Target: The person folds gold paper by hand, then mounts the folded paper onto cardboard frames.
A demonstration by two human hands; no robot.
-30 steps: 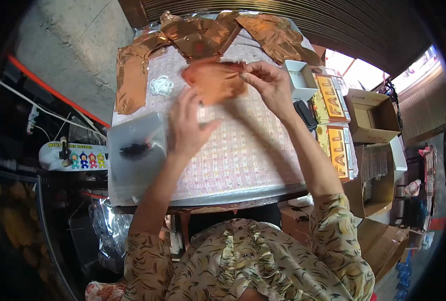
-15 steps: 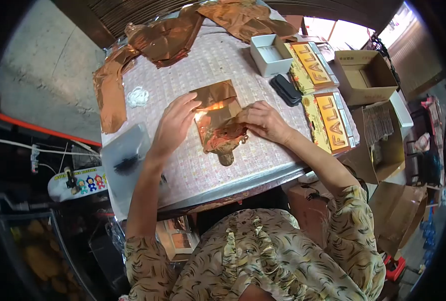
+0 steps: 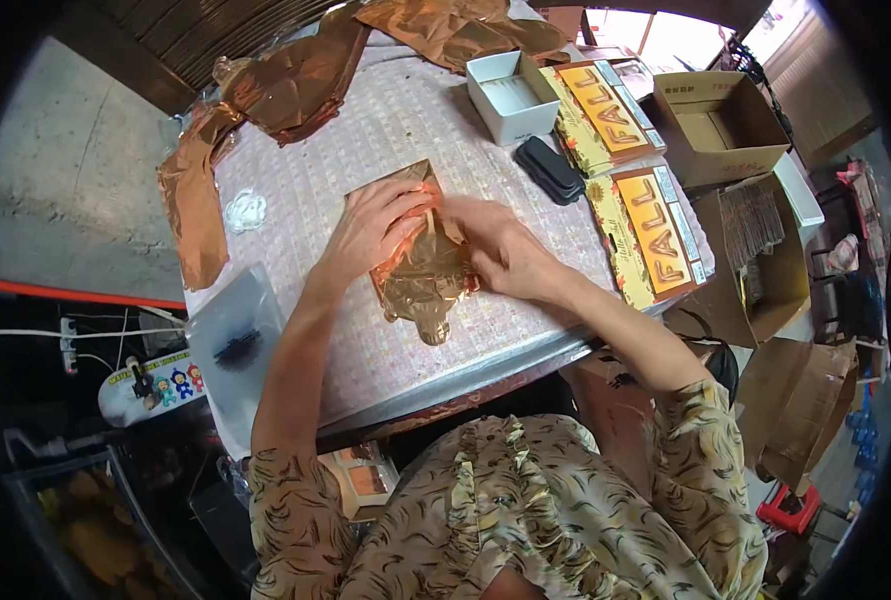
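Observation:
A shiny copper-coloured foil piece (image 3: 420,285) lies near the middle of the cloth-covered table, its rounded lower end pointing towards my body. My left hand (image 3: 373,228) rests over its upper left part, palm down, with the fingers extended side by side. On its right edge is my right hand (image 3: 500,245), fingers bent inward and slightly blurred; its fingertips are partly hidden, so what they grip cannot be made out.
Copper foil sheets (image 3: 300,85) lie along the far edge. A white ring-shaped bundle (image 3: 245,210) is at left, near a clear plastic bag (image 3: 235,345). At right are a white box (image 3: 513,98), black case (image 3: 549,170), FALL packages (image 3: 655,230) and cardboard boxes (image 3: 722,125).
My left hand has moved onto the foil, which now lies folded differently, with a broader lower part showing. My right hand has turned inward. The whole view has shifted slightly.

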